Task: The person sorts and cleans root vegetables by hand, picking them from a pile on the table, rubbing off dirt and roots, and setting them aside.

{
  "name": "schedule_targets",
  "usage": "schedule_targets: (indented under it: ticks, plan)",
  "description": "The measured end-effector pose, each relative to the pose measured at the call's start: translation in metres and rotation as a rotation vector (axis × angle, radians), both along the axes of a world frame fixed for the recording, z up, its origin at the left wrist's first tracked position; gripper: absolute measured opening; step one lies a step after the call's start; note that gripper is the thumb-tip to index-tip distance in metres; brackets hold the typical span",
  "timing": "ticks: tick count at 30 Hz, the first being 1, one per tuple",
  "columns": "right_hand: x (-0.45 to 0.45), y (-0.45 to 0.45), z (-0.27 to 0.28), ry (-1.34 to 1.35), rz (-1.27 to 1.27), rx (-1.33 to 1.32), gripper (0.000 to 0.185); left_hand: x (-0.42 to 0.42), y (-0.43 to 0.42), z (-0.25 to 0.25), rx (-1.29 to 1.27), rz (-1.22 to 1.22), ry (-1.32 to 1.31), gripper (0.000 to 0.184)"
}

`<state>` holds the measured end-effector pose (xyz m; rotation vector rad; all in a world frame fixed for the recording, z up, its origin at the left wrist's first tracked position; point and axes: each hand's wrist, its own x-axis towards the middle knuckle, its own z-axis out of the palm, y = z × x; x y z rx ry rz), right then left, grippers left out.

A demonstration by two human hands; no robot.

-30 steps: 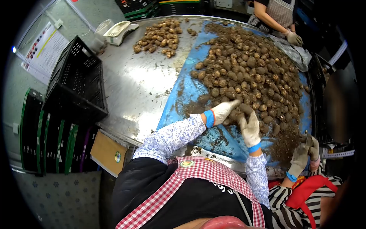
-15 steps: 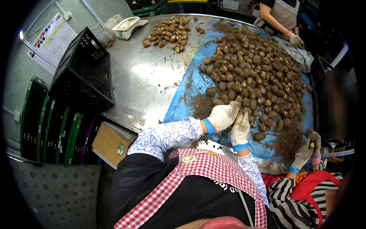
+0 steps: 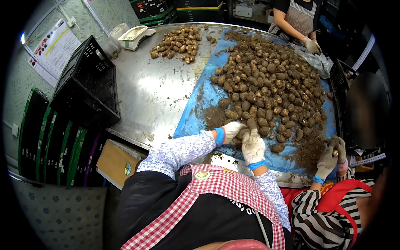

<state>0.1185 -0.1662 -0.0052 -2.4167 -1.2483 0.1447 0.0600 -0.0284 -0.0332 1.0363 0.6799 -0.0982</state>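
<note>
Small brown, hairy taros lie in a big heap on a blue sheet. At the near edge of the heap, my left hand, in a whitish work glove, is closed round a soil-covered taro. Close to its right is my gloved right hand, its fingers bent together at a taro by the fingertips. The gloves partly cover both taros, and my left fingertips are hidden. Loose soil lies just beyond my left hand.
On the metal table are a smaller taro pile and a scale. A black crate stands at the left. Co-workers' gloved hands are at the right and far right; a clear plastic bag lies there.
My left hand has moved left and toward me, with a taro now showing in it. My right hand has shifted slightly left and nearer. The whole view has shifted a little.
</note>
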Motion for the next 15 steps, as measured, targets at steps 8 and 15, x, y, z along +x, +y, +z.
schedule_targets:
  ticks: [8,15]
  plan:
    - [0.018,-0.031,-0.035,0.285,-0.014,0.376,0.026,-0.105,0.243,-0.016,0.553,0.686,-0.054,0.058]
    - [0.027,-0.054,-0.04,0.212,0.11,0.14,0.051,-0.231,0.432,0.062,0.429,1.232,-0.084,0.043]
